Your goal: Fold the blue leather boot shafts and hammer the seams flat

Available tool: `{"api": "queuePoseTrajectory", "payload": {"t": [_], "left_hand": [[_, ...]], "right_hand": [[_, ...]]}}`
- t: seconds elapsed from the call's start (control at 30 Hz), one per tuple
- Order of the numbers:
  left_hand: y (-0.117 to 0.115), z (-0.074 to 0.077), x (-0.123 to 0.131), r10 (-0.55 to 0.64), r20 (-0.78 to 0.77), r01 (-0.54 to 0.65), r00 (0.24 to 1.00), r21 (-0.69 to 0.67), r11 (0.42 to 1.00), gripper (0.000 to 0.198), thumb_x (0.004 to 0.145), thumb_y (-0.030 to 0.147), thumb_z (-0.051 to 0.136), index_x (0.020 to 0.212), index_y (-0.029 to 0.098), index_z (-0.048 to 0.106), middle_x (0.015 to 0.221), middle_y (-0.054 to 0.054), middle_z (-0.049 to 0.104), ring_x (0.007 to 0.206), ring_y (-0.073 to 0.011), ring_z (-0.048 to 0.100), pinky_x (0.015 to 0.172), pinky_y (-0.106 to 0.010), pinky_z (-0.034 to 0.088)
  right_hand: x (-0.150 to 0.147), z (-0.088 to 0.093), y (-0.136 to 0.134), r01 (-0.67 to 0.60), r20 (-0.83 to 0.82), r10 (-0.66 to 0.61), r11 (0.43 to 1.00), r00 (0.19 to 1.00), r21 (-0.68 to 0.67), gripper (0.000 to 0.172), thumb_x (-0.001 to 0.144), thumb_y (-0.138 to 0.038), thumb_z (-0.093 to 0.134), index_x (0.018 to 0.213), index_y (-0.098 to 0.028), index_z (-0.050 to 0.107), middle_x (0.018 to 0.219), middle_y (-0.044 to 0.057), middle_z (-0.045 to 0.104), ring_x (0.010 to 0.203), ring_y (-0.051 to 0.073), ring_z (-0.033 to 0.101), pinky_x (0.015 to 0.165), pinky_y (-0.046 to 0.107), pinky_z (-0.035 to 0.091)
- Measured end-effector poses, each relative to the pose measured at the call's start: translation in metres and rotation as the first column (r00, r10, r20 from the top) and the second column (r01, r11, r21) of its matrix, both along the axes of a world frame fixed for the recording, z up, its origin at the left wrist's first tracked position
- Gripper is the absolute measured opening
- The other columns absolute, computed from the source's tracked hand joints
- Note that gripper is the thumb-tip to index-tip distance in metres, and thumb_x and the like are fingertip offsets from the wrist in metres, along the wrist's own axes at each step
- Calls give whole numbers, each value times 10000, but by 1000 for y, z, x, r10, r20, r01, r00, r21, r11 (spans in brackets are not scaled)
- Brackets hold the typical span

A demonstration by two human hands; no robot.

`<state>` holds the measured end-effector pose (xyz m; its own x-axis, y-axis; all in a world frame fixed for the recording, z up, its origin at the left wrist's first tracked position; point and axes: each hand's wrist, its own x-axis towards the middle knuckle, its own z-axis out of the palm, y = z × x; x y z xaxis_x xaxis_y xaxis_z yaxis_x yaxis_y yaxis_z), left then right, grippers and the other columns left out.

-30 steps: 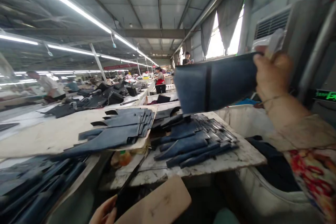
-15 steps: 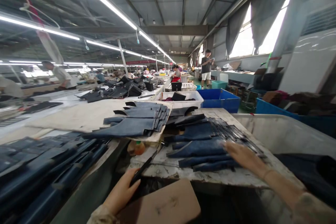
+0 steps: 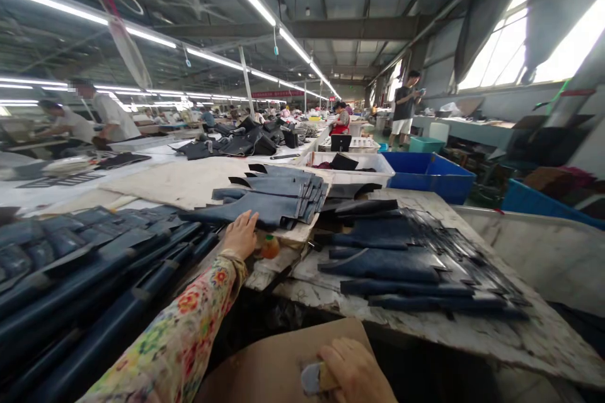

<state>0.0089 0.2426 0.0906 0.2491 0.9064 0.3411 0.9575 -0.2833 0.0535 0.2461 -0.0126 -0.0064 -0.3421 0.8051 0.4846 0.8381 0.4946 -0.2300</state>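
Note:
My left hand, in a flowered sleeve, reaches forward with fingers stretched out and touches the near edge of a stack of dark blue denim pieces on a worn board. My right hand rests low on a brown cardboard board, its fingers closed on a small grey-and-tan block. A second fanned stack of denim pieces lies on a scuffed white board to the right.
More denim strips fill the left side. A blue bin and a white tub stand at right. An orange-capped bottle sits under the board. Other people work at far tables; one person stands by the windows.
My left hand rose from the cardboard's edge and reached out to the middle denim stack. My right hand left the right stack and came down onto the cardboard, holding the small block.

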Motion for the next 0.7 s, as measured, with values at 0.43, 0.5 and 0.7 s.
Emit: {"api": "queuePoseTrajectory", "payload": {"t": [0.43,0.5,0.7], "left_hand": [[52,116,15,160,196,-190,967,141,972,542,924,449,183,1017,129,610,914,-153,671,836,-244,617,644,-282,385],[39,132,15,123,215,-168,969,203,965,505,922,448,226,977,135,620,898,-130,671,819,-221,611,631,-257,366],[-29,184,17,-81,244,-24,966,399,917,348,896,379,375,992,163,629,838,-50,660,745,-164,587,602,-220,329]], "right_hand": [[3,-2,3,0,7,-1,996,1000,91,88,767,-222,508,852,-228,528,692,-19,595,618,153,546,597,256,374],[1,-3,1,-12,4,12,999,1000,39,141,720,-231,546,861,-223,547,723,-13,611,646,162,559,625,257,392],[-3,13,10,-15,-285,-71,957,956,-290,299,641,-88,468,866,-218,616,848,11,652,815,171,592,744,251,421]]}}
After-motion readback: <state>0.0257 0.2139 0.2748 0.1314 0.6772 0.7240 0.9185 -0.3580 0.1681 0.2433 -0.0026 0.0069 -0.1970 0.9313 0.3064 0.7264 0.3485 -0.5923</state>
